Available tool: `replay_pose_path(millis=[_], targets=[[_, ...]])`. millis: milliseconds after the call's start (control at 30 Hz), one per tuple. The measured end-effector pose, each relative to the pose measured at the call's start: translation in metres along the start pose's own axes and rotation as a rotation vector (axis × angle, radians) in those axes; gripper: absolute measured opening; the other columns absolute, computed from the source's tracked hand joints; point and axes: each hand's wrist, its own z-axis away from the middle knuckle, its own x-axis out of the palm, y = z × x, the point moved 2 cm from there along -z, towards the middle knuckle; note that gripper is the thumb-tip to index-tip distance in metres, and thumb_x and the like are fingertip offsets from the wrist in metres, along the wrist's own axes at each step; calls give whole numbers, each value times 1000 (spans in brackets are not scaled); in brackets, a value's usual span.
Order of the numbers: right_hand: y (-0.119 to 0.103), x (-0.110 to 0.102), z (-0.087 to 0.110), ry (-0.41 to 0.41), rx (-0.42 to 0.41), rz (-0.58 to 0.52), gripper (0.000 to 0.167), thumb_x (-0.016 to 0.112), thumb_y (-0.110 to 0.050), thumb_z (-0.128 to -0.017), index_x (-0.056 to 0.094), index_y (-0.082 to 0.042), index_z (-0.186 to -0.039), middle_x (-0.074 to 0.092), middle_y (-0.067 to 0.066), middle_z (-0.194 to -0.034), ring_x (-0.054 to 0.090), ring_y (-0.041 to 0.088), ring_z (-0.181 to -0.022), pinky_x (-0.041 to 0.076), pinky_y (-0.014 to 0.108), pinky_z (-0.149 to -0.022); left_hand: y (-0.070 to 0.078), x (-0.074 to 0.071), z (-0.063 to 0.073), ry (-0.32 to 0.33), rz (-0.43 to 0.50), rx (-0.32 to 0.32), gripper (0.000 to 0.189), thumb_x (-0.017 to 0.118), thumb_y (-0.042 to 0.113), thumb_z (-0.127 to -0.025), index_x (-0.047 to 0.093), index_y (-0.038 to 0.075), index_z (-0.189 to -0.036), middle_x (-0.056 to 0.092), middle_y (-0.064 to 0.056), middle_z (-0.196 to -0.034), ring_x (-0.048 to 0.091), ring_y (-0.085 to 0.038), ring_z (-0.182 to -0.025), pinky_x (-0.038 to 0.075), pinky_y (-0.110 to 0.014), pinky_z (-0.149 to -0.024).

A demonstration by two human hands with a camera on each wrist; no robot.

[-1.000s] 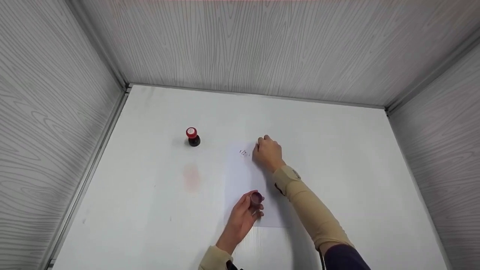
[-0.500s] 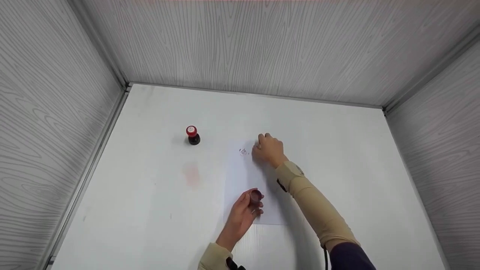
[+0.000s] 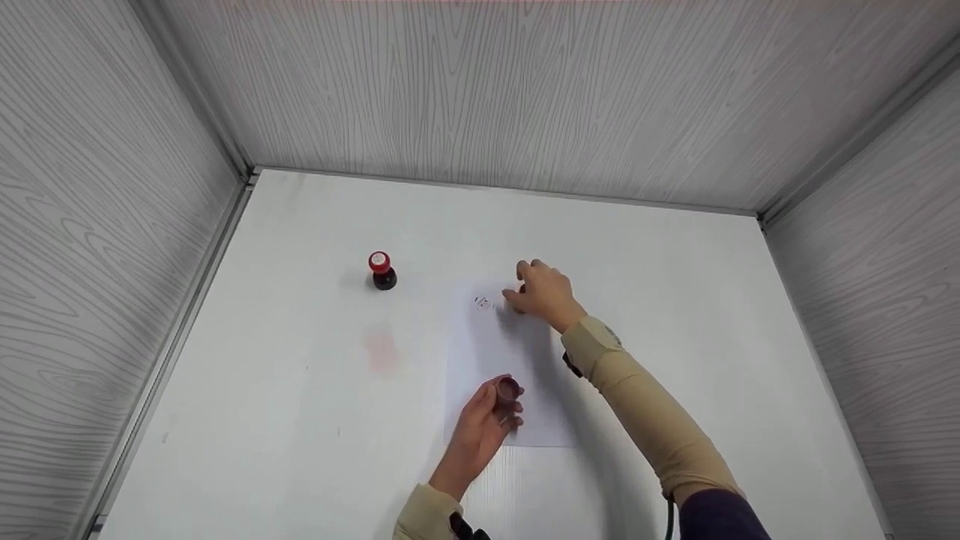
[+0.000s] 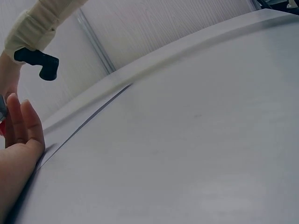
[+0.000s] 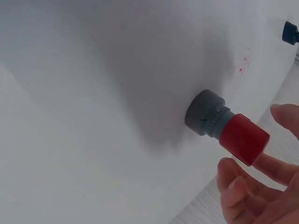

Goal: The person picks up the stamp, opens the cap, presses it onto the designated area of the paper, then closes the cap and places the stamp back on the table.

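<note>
My left hand [image 3: 478, 431] holds a small round dark cap [image 3: 508, 390] above the near part of the white paper [image 3: 472, 360], its hollow side facing up. In the left wrist view, that hand's fingers [image 4: 32, 121] show at the left edge, and most of the cap is cut off. A stamp with a red handle and a dark base [image 5: 243, 137] appears to stand on the paper in the right wrist view. My right hand [image 3: 547, 296] is around its handle, thumb and fingers spread apart with a gap showing. From the head, this hand mostly hides the stamp.
Another red-and-black stamp [image 3: 381, 270] stands on the white table [image 3: 300, 412], left of the paper. Stamped marks [image 3: 483, 303] show near the paper's far end. A pink smudge [image 3: 381, 349] stains the table. Grey wood-grain panels [image 3: 487, 90] enclose the back and sides.
My right hand's thumb and fingers have spread away from the stamp's handle, and the hand has shifted slightly right and away. The left hand keeps the cap in nearly the same place.
</note>
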Motion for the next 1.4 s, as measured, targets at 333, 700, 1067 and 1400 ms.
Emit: replay_pose_path(millis=[333, 700, 1067, 1400], targets=[[-2, -6, 5, -47, -46, -57, 11, 73, -4, -81, 66, 3, -87, 62, 14, -85, 57, 27, -78, 51, 42, -70, -1, 1, -2, 15, 5, -9, 29, 37, 24, -110, 54, 11, -129, 63, -8, -117, 57, -20, -96, 47, -33, -83], [-9, -42, 14, -32, -44, -121, 6, 70, -2, -86, 68, 4, -88, 63, 15, -86, 58, 26, -80, 53, 40, -72, 3, 0, 1, -7, 57, -10, 32, 29, 24, -111, 52, 10, -128, 60, -9, -119, 54, -21, -99, 45, -33, -86], [-31, -91, 39, 17, -94, -177, 6, 69, -1, -84, 69, 4, -87, 64, 14, -82, 58, 24, -74, 53, 37, -66, 4, 6, -6, 56, 136, -33, 35, 29, 26, -111, 61, 13, -116, 62, -6, -115, 52, -19, -95, 43, -32, -84], [-44, -111, 59, 42, -153, -183, 3, 67, 0, -82, 69, 2, -85, 62, 11, -77, 56, 21, -67, 49, 34, -60, 9, 15, -14, 67, 154, -9, 36, 30, 27, -111, 62, 12, -118, 62, -6, -117, 52, -19, -96, 43, -31, -83]])
